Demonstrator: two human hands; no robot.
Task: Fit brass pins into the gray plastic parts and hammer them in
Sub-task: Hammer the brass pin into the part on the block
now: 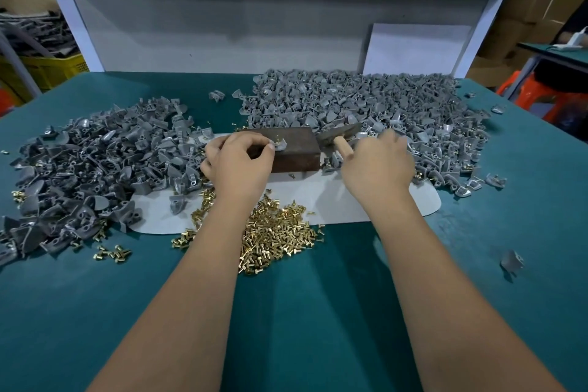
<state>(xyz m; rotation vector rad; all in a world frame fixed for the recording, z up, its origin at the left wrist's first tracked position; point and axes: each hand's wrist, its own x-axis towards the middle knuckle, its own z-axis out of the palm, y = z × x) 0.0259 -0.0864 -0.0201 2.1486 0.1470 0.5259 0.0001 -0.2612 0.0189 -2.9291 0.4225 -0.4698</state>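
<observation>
Fitting was done: left hand (pixel 237 158) pinched the pinned gray part (pixel 281 146) on the block (pixel 294 149); right hand (pixel 377 158) gripped the hammer (pixel 339 135), a strike likely next.

Both bare forearms reach forward from the lower edge of the view, angled slightly toward each other. The left hand (pixel 237 157) lies palm down with the knuckles up, its fingers curled and the fingertips (pixel 271 146) pinching something small at their far right side. The right hand (pixel 378 162) sits just to the right of that pinch, wrist straight, back of the hand up, fingers bent downward and forward; what they close on is hidden beneath the hand
</observation>
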